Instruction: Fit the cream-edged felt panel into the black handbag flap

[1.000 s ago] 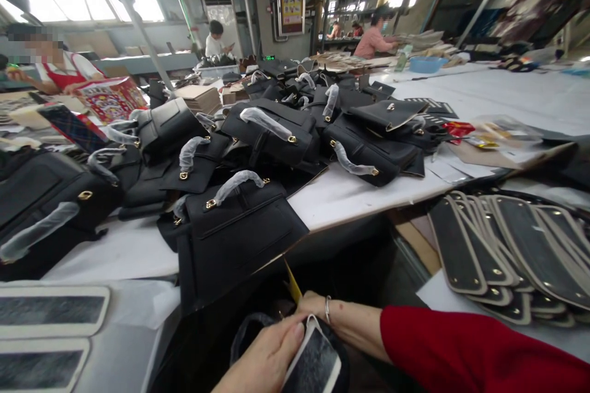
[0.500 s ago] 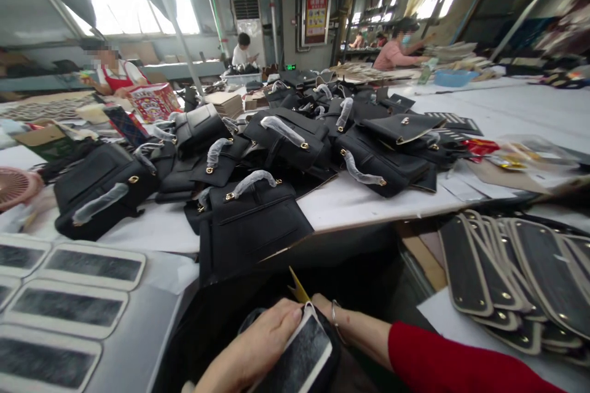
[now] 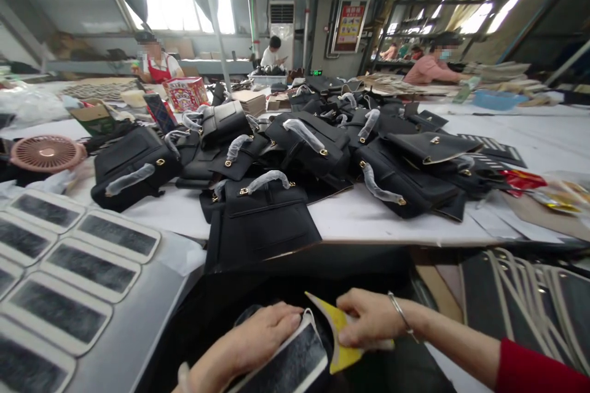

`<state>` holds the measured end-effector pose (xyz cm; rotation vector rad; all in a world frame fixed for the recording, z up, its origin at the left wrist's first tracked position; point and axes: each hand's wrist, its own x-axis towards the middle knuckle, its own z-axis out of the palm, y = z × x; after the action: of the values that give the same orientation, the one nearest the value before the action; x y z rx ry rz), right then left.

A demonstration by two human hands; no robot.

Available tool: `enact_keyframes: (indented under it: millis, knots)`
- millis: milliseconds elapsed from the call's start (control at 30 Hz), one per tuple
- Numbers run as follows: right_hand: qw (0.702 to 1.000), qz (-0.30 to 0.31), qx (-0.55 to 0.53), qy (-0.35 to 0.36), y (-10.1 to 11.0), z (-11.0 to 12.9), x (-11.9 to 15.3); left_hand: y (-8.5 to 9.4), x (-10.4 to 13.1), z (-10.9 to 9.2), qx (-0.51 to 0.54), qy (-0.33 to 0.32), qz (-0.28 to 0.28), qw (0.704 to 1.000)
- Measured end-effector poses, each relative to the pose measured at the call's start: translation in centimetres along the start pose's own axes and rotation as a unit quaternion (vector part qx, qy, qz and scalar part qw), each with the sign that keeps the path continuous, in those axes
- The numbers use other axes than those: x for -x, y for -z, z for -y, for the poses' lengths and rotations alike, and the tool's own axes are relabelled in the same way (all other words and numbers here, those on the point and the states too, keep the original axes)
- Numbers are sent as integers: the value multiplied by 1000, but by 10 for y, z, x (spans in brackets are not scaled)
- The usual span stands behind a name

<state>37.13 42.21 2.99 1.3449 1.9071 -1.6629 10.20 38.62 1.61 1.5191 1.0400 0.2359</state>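
Observation:
Low in the view my left hand (image 3: 265, 334) rests with its fingers together along the edge of a dark panel with a pale border (image 3: 295, 359). What lies under the fingers is partly hidden. To its right, my right hand (image 3: 369, 316) pinches a yellow sheet-like piece (image 3: 343, 334) with a curved edge, beside the panel's upper corner. A metal bangle circles the right wrist. Beyond the hands, a black handbag (image 3: 265, 224) with a plastic-wrapped handle lies at the table's near edge.
Black bags (image 3: 313, 141) are heaped across the white table (image 3: 369, 224). Bordered panels (image 3: 92, 264) lie in rows at left, near a pink fan (image 3: 48, 153). More dark panels (image 3: 520, 301) overlap at right. Three people are visible farther back.
My right hand has moved right, away from the panel, and the yellow piece now shows more fully in it. My left hand stays on the panel. The camera view has shifted left.

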Motion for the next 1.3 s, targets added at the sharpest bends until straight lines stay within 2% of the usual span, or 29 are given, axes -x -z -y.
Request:
enact_keyframes:
  millis: [100, 200, 400, 633, 967, 1300]
  knots:
    - [975, -152, 159, 37, 6, 17, -20, -2, 0, 0, 31, 51, -20, 998]
    - [931, -218, 284, 75, 10, 32, -33, -4, -1, -2, 48, 68, -37, 996]
    - [866, -207, 420, 176, 15, 50, -49, -5, 3, 0, 33, 59, -66, 996]
    - [827, -205, 473, 226, 18, 54, -54, -2, 5, -6, -1, 39, -76, 996]
    - [818, -203, 493, 218, 13, 57, -51, -3, 5, -10, 25, -4, -66, 997]
    - [828, -180, 500, 180, 12, 69, -41, -4, 4, -5, -8, 2, -65, 998]
